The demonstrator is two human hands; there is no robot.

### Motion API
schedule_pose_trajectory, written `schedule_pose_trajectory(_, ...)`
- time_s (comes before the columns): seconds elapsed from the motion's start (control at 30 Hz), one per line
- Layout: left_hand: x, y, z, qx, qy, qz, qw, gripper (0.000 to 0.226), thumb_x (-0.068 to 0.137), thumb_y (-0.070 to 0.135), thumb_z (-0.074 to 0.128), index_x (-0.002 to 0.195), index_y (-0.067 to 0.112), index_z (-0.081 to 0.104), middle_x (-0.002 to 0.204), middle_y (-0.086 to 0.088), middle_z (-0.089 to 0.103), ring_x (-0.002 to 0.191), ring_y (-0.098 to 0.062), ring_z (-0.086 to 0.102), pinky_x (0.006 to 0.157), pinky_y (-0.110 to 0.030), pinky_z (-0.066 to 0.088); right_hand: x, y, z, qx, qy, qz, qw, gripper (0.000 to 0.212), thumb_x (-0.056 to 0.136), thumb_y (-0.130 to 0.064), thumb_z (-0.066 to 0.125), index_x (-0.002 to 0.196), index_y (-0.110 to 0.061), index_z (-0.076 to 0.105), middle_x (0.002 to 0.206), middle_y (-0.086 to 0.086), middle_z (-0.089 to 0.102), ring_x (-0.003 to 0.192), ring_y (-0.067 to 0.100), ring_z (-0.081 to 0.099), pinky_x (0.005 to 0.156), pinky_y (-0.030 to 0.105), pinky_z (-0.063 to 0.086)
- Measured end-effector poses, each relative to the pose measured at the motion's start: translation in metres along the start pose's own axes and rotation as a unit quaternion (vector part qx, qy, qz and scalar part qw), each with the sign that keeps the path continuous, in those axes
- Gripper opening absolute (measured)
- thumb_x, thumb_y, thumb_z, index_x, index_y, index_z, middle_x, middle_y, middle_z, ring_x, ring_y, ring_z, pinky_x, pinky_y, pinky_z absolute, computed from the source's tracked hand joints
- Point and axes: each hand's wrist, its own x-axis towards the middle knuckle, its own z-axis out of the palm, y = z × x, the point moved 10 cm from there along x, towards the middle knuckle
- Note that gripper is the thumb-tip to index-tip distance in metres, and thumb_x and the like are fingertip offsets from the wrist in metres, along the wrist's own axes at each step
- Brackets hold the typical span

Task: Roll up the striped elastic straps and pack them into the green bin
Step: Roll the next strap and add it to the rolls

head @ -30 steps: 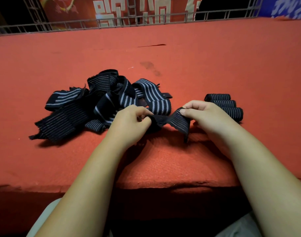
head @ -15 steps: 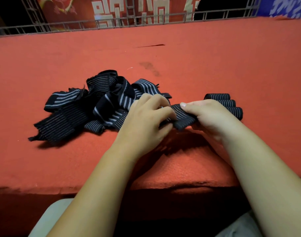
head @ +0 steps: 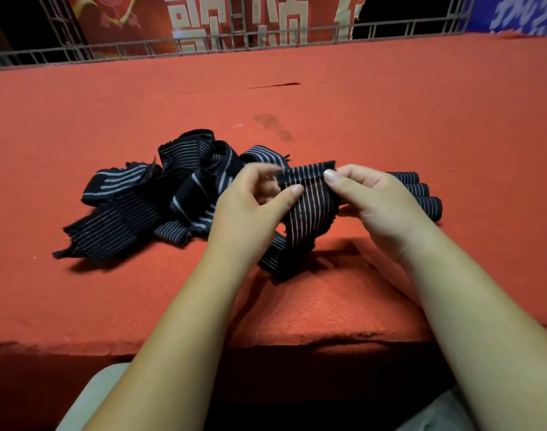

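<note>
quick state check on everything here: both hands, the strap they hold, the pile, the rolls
left hand, pinches held strap at its top edge
right hand, pinches the same edge
held strap, unrolled, lifted, tail trailing onto the red table
loose straps, unrolled, tangled in a pile
rolled straps, three, side by side behind the right hand

Bare forearms (head: 178,337), and pale greyish trousers (head: 88,396) at the knees.

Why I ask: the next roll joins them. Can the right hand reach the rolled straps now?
Probably yes, once freed: the rolled straps lie just beyond the right hand, nothing between. But it and the left hand pinch an unrolled strap.
</note>
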Motion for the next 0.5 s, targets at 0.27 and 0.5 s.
schedule_pose_trajectory(0.27, -0.007, 0.032, -0.017, 0.059, 0.011, 0.072, 0.996, 0.014, 0.104, 0.027, 0.071, 0.112, 0.031, 0.081, 0.108, 0.017, 0.079, 0.108, 0.002, 0.071, 0.097, -0.027, 0.054, -0.012, -0.03, 0.018, -0.011, -0.017, -0.055, 0.998, 0.018, 0.101, -0.022, 0.073, 0.101, -0.005, 0.078, 0.091, 0.024, 0.075, 0.079, 0.018, 0.064, 0.077, 0.033, 0.054)
schedule_pose_trajectory(0.5, -0.012, 0.041, -0.055, -0.033, 0.069, -0.009, 0.997, 0.021, 0.104, 0.034, 0.07, 0.095, 0.021, 0.083, 0.089, 0.003, 0.08, 0.082, -0.01, 0.072, 0.077, -0.037, 0.057, -0.03, -0.07, 0.043, 0.009, -0.023, -0.088, 0.996, 0.008, 0.101, -0.011, 0.071, 0.1, -0.004, 0.076, 0.079, 0.003, 0.071, 0.068, 0.011, 0.063, 0.063, 0.022, 0.052)
